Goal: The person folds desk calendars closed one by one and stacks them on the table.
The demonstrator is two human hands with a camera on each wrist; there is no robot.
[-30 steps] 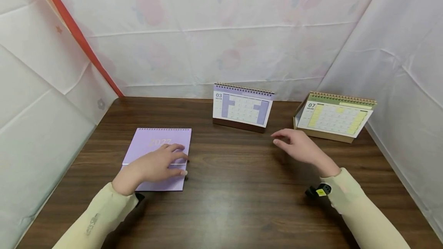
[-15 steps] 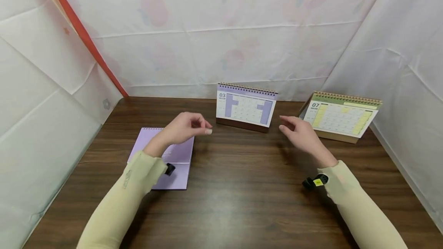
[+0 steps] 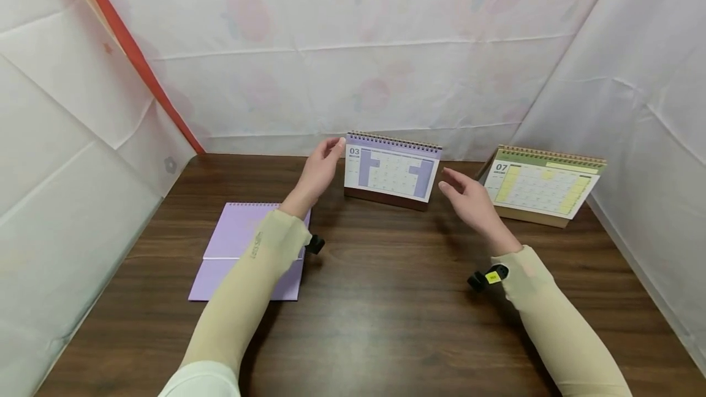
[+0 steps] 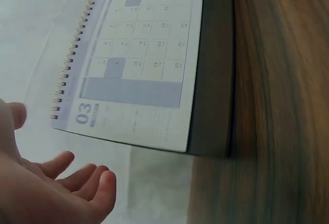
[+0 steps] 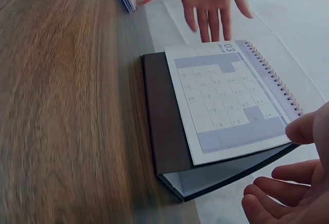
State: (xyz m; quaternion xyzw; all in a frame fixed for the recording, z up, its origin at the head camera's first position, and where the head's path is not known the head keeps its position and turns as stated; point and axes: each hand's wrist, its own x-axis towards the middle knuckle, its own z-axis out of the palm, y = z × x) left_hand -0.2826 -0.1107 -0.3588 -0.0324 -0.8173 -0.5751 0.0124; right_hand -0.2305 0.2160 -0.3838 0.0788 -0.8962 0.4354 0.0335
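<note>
The desk calendar with the purple page marked 03 stands tented at the back of the table. My left hand is at its left side, with thumb and fingers spread; the left wrist view shows a gap between them and the calendar's edge. On the other side, my right hand is held just off the right edge, its fingers loosely bent. From the right wrist view, my right thumb overlaps the calendar's coil-side corner, and I cannot tell whether it touches. Neither hand holds anything.
A green and yellow desk calendar marked 07 stands tented at the right. Lying at the left on the dark wooden table is a purple calendar, partly under my left forearm. White cloth hangs behind and along both sides.
My left hand has left the flat purple calendar and moved right and forward to the 03 calendar's left side. The right hand has shifted slightly forward. The calendars stay where they were.
</note>
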